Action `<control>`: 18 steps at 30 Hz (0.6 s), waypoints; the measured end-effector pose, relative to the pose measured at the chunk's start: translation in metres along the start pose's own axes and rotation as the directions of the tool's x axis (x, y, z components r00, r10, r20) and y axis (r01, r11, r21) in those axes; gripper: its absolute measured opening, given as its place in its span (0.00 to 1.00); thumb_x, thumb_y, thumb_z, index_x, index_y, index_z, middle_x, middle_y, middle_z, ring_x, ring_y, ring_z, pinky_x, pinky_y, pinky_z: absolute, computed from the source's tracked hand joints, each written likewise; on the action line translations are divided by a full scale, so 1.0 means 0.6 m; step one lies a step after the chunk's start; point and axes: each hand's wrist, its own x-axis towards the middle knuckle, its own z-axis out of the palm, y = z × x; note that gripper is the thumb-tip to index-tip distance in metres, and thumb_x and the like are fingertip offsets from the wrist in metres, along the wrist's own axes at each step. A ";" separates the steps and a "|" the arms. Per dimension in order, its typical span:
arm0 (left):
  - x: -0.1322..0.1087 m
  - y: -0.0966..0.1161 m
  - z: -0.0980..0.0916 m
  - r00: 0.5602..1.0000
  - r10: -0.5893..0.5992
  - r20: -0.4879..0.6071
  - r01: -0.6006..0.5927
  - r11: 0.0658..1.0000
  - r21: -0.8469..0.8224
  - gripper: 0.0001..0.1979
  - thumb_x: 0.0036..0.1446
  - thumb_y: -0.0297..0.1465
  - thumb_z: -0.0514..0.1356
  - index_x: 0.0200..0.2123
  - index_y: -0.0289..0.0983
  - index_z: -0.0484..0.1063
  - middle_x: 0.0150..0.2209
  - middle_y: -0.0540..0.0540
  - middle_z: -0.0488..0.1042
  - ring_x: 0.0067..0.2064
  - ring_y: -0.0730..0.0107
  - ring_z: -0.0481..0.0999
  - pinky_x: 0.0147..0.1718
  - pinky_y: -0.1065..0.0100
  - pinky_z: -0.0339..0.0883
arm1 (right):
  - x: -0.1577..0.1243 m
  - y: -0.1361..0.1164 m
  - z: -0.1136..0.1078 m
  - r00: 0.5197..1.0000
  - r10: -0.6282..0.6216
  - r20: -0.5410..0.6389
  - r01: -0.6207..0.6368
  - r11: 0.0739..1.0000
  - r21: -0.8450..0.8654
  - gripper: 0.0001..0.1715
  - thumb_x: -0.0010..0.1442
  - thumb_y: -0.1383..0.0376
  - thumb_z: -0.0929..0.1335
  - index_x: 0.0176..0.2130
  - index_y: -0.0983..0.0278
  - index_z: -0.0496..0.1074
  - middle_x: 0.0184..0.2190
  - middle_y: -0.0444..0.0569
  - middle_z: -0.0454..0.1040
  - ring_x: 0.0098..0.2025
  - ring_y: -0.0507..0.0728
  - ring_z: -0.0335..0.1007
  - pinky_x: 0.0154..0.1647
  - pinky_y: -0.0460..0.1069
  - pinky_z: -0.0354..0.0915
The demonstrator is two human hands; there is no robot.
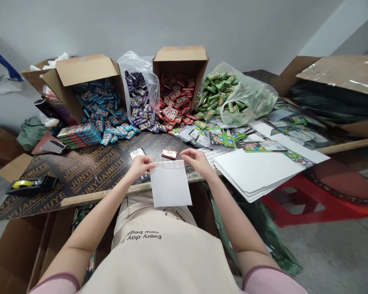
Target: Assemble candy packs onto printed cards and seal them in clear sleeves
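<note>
Centre frame: the left hand (140, 164) and right hand (196, 160) are pinching the top corners of a white pouch (171, 185) over the table (88, 171) edge, each grip closed on it; likely light, limp and slippery, best held there.

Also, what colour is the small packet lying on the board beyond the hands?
The small packet is mainly red, seen best in the head view.

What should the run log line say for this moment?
left hand pinches top-left corner of white pouch | right hand pinches top-right corner | nearby: red packet on plywood board
</note>
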 end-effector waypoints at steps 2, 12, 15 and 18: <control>0.013 -0.034 -0.003 0.998 -0.064 -0.013 0.064 0.998 -0.028 0.11 0.36 0.33 0.69 0.18 0.31 0.73 0.14 0.50 0.69 0.17 0.78 0.66 0.18 0.75 0.60 | 0.025 0.050 0.015 0.991 -0.068 -0.114 0.042 0.975 -0.218 0.21 0.51 0.54 0.70 0.41 0.65 0.75 0.41 0.56 0.76 0.43 0.61 0.70 0.43 0.55 0.65; 0.133 -0.076 0.004 0.981 -0.187 -0.056 0.188 0.982 0.009 0.09 0.41 0.31 0.69 0.20 0.31 0.74 0.15 0.51 0.70 0.17 0.80 0.65 0.18 0.77 0.61 | 0.130 0.166 0.031 0.993 -0.058 -0.101 -0.016 0.788 -0.615 0.23 0.52 0.66 0.68 0.49 0.67 0.72 0.43 0.58 0.76 0.46 0.64 0.69 0.48 0.58 0.61; 0.190 -0.086 0.035 0.970 -0.236 -0.060 0.239 0.970 0.043 0.06 0.44 0.27 0.66 0.21 0.31 0.74 0.14 0.52 0.69 0.17 0.78 0.68 0.19 0.76 0.64 | 0.121 0.159 -0.020 0.908 -0.158 -0.389 -0.077 0.848 -0.524 0.25 0.53 0.61 0.69 0.50 0.66 0.70 0.42 0.56 0.75 0.42 0.62 0.70 0.45 0.56 0.64; 0.226 -0.100 0.071 0.958 -0.283 -0.047 0.286 0.955 0.079 0.05 0.45 0.24 0.65 0.20 0.31 0.73 0.12 0.52 0.67 0.15 0.76 0.68 0.18 0.75 0.64 | 0.089 0.153 -0.023 0.876 -0.170 -0.451 -0.075 0.876 -0.476 0.27 0.54 0.58 0.69 0.52 0.64 0.67 0.41 0.53 0.74 0.41 0.60 0.69 0.44 0.55 0.66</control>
